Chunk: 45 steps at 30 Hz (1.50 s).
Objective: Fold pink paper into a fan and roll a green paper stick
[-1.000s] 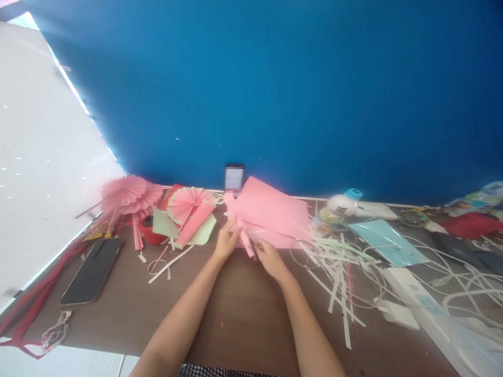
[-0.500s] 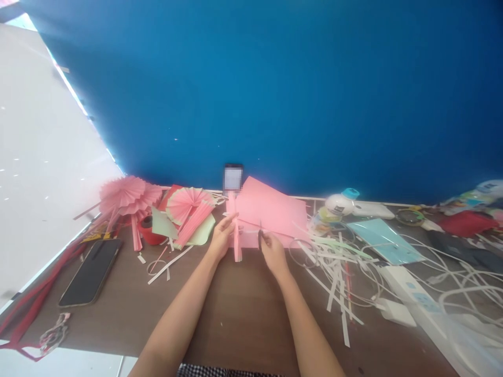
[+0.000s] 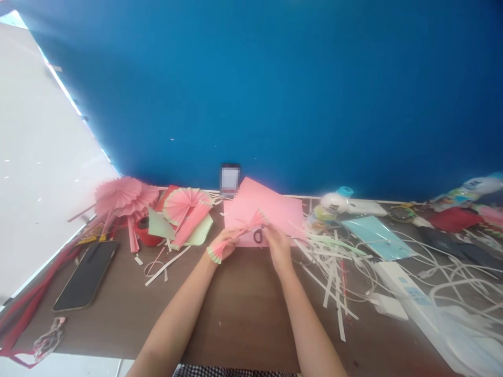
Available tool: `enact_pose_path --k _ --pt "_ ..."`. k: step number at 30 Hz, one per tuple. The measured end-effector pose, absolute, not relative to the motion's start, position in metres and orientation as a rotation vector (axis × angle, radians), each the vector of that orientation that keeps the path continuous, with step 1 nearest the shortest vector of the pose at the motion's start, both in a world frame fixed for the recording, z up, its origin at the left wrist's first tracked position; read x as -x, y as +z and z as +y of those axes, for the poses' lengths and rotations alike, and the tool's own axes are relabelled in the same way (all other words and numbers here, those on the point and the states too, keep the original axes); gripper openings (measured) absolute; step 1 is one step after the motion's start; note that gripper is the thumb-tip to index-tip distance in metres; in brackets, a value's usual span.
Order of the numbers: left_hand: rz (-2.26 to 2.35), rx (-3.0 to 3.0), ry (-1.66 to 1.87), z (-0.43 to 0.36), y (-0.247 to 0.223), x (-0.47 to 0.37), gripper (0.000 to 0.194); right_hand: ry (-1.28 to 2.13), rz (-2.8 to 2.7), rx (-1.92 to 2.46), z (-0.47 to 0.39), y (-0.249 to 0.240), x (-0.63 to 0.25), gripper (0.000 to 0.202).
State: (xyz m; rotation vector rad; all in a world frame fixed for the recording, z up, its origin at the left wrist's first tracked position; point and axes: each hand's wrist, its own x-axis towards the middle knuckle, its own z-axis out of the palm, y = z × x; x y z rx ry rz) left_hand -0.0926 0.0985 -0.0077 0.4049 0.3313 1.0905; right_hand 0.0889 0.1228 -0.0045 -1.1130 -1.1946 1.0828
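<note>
A narrow pleated paper fan (image 3: 244, 230), pink with pale green edges, is pinched near its middle by my left hand (image 3: 230, 242). It lies tilted, with both ends spread out. My right hand (image 3: 278, 246) is closed at the fan's upper right end. The dark handle loop of scissors (image 3: 258, 236) sticks out by my right fingers, which appear to hold them; the blades are hidden. Beneath my hands are pink paper sheets (image 3: 271, 201).
Finished pink rosettes (image 3: 123, 196), a green-edged fan (image 3: 186, 204) and a red tape roll (image 3: 148, 233) stand left. A phone (image 3: 86, 275) lies nearer. White paper strips (image 3: 332, 283), a glue bottle (image 3: 334, 201), cables and a power strip (image 3: 408, 293) crowd the right.
The pleated strip has turned from upright to tilted, and its ends have spread open. My right hand has shifted slightly right, and the scissors' handle loop now shows beside it.
</note>
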Motion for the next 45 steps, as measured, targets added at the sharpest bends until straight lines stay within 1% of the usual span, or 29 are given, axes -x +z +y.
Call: enact_pose_path --k 2,3,5,7,10,12,16,19,21,26,34,45 --pt "0.269 -0.307 1.022 0.095 -0.009 0.092 0.045 1.425 -1.094 0.886 0.121 -0.001 -0.086 0.025" --pt "0.247 -0.262 1.003 0.094 -0.010 0.092 0.046 1.538 -1.060 0.797 0.120 0.000 -0.085 0.025" --pt "0.236 -0.203 0.971 0.093 -0.011 0.091 0.045 1.656 -1.011 0.695 0.118 0.002 -0.085 0.029" --pt "0.277 -0.198 0.939 0.093 -0.012 0.091 0.044 1.683 -0.987 0.665 0.118 0.002 -0.085 0.029" --pt "0.404 -0.271 0.969 0.098 -0.016 0.090 0.039 1.632 -0.949 0.670 0.120 -0.001 -0.085 0.019" --pt "0.478 -0.325 1.042 0.102 -0.019 0.089 0.035 1.556 -0.891 0.707 0.122 -0.005 -0.084 0.016" --pt "0.511 -0.390 1.265 0.106 -0.021 0.083 0.031 1.412 -0.777 0.805 0.125 -0.011 -0.080 0.021" --pt "0.476 -0.476 1.443 0.105 -0.015 0.077 0.034 1.382 -0.739 0.826 0.125 -0.011 -0.079 0.023" --pt "0.517 -0.486 1.508 0.104 -0.012 0.074 0.029 1.393 -0.722 0.818 0.125 -0.010 -0.079 0.023" --pt "0.611 -0.408 1.586 0.108 -0.013 0.073 0.027 1.438 -0.673 0.806 0.125 -0.009 -0.081 0.019" --pt "0.671 -0.284 1.755 0.116 -0.017 0.088 0.025 1.361 -0.609 0.858 0.130 -0.014 -0.087 0.021" --pt "0.673 -0.317 1.769 0.117 -0.016 0.094 0.028 1.361 -0.654 0.882 0.132 -0.016 -0.092 0.021"
